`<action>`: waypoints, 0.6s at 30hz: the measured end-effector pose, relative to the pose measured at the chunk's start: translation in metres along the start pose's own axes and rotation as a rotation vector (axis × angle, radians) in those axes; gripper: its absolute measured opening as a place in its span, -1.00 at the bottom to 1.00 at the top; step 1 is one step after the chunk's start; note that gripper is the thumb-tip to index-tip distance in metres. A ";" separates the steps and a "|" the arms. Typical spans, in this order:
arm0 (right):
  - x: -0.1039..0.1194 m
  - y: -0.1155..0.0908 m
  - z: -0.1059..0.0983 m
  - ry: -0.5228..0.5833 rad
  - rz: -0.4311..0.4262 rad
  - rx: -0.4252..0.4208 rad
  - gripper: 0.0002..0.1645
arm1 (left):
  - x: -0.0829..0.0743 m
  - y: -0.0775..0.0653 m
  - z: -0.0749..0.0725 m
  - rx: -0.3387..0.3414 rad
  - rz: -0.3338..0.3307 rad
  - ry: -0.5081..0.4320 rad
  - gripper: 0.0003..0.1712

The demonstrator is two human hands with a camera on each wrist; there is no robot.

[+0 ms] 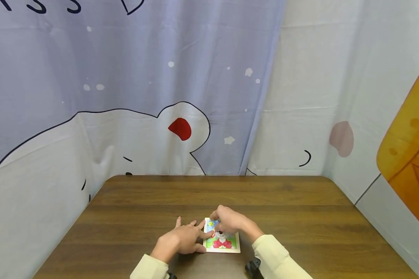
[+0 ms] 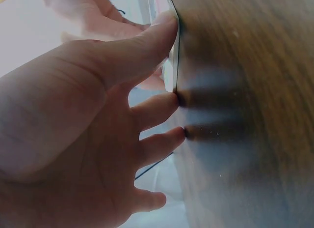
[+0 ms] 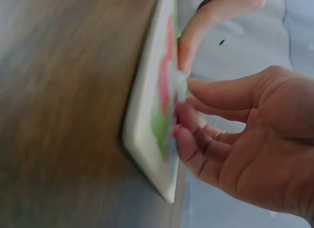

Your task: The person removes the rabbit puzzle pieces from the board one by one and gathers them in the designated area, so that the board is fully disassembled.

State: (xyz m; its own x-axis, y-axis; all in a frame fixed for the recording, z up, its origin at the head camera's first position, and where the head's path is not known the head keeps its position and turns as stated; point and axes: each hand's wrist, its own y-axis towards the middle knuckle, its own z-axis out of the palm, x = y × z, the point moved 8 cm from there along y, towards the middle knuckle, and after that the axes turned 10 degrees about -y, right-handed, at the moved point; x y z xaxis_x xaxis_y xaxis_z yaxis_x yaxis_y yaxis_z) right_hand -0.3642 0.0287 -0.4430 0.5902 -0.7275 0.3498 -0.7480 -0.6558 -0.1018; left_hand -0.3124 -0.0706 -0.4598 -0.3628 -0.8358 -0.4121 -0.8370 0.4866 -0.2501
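Observation:
A small square picture puzzle (image 1: 222, 244) with a pale border lies flat on the table, showing a cartoon animal in red on green. My left hand (image 1: 186, 238) rests at its left side with fingers spread; the thumb touches the edge in the left wrist view, and one finger reaches over the picture. Over the upper right part my right hand (image 1: 231, 221) bends down from the right. In the right wrist view its thumb and curled fingers pinch a small pale puzzle piece (image 3: 182, 86) standing up from the picture, somewhat blurred. The fingers hide part of the picture's top.
The brown wooden table (image 1: 143, 201) extends around the puzzle, its far edge against a hanging printed curtain (image 1: 143, 147). More curtain surrounds the table on the left and right. Dark wrist devices (image 1: 253, 267) sit by the pale sleeves.

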 end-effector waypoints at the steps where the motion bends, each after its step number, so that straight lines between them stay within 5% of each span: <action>1: -0.002 0.001 0.001 0.012 0.002 0.001 -0.64 | 0.000 0.000 0.000 0.002 -0.001 -0.004 -0.35; 18: -0.016 0.012 0.001 0.116 0.045 -0.069 -0.85 | -0.002 -0.002 -0.001 0.003 -0.003 -0.013 -0.34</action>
State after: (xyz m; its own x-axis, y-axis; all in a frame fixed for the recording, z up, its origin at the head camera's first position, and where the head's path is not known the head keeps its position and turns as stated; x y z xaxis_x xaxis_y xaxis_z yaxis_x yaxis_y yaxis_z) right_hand -0.3827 0.0322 -0.4503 0.5194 -0.7254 0.4517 -0.7945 -0.6045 -0.0573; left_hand -0.3102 -0.0704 -0.4573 -0.3550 -0.8338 -0.4228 -0.8367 0.4851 -0.2541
